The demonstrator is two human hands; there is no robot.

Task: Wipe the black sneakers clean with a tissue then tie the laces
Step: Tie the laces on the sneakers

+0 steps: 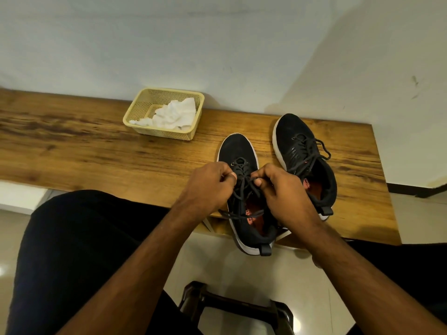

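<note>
Black near sneaker [244, 189]: heel overhanging the wooden table's [96, 151] front edge.
Hands: my left hand [208, 184] and right hand [280, 189] each pinch its laces [244, 182].
Far sneaker [302, 155]: just right, laces loose.
Basket [135, 117]: farther left, holding white tissue [174, 114].

A plain pale wall [217, 44] with a faint bluish cast fills the upper half of the view, marked by a few small dark scuffs [414, 81] on its right side. Against it stands a long brown wood-grain bench [72, 141] with a streaked, knotty top. Below lies a glossy cream tiled floor [242, 267], catching soft reflections of overhead light. A dark skirting board [411, 188] runs along the wall's foot at the right. A dark brown wooden stool [232, 303] stands on the floor nearest the camera.
</note>
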